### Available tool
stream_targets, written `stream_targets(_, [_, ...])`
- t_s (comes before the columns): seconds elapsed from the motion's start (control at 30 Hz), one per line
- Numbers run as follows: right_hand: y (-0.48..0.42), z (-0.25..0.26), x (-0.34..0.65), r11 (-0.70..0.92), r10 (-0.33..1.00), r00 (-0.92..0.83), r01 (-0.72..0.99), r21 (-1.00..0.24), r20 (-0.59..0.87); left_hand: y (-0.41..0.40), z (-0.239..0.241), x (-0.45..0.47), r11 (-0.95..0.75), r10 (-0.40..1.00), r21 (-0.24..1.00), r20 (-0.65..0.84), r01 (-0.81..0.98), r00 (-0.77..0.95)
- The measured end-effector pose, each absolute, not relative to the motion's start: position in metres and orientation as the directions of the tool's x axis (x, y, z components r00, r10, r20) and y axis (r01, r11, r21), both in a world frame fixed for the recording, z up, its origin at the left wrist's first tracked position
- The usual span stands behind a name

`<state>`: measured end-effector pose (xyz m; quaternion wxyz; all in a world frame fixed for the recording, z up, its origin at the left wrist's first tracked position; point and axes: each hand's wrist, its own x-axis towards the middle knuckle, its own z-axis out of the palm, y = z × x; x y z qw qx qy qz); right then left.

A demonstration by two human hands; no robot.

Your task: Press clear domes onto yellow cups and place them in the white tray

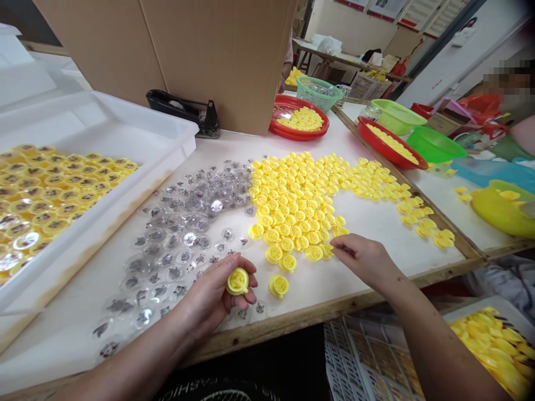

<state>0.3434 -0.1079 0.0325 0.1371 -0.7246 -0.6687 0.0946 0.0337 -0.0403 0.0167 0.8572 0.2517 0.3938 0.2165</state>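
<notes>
Held in the curled fingers of my left hand (223, 289) is a small yellow plastic cup (237, 280) with a wide rim, its open side facing up and yellow bits inside. My right hand (363, 259) has thumb and fingers pinched together at the near right edge of a spread of matching yellow cups (292, 206); what the fingertips hold, if anything, is hidden. One loose yellow cup (278, 285) sits between the hands. Clear round plastic discs with small printed figures (184, 239) lie scattered left of the cups and around my left hand.
A white tray (167, 142) of yellow pieces with printed tops stands at left. Behind are a black tape dispenser (188, 111), a cardboard panel (209, 55) and a red basin (292, 133). A wooden strip (355, 303) edges the table. Other people are partly visible at the back and right.
</notes>
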Motion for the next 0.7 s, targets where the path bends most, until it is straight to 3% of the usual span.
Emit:
stream_targets(0.2, [-0.106, 0.048, 0.326, -0.033, 0.987, 0.079, 0.954, -0.298, 0.143, -0.038, 0.018, 0.02, 0.749, 0.637, 0.599, -0.534, -0.282, 0.557])
stream_targets(0.3, [-0.099, 0.056, 0.29, 0.079, 0.977, -0.002, 0.934, -0.348, 0.215, -0.033, 0.024, 0.004, 0.712, 0.691, 0.606, -0.515, -0.355, 0.507])
stream_targets(0.37, [-0.086, 0.056, 0.257, 0.162, 0.977, -0.1, 0.923, -0.35, 0.189, -0.027, 0.029, -0.008, 0.686, 0.726, 0.612, -0.533, -0.395, 0.434])
stream_targets(0.53, [-0.041, 0.045, 0.18, 0.237, 0.967, -0.239, 0.971, -0.036, -0.088, -0.017, 0.035, -0.036, 0.611, 0.787, 0.602, -0.53, -0.514, 0.315])
stream_targets(0.7, [-0.012, 0.041, 0.154, 0.248, 0.958, -0.225, 0.961, 0.12, -0.178, -0.014, 0.029, -0.052, 0.597, 0.797, 0.57, -0.501, -0.565, 0.337])
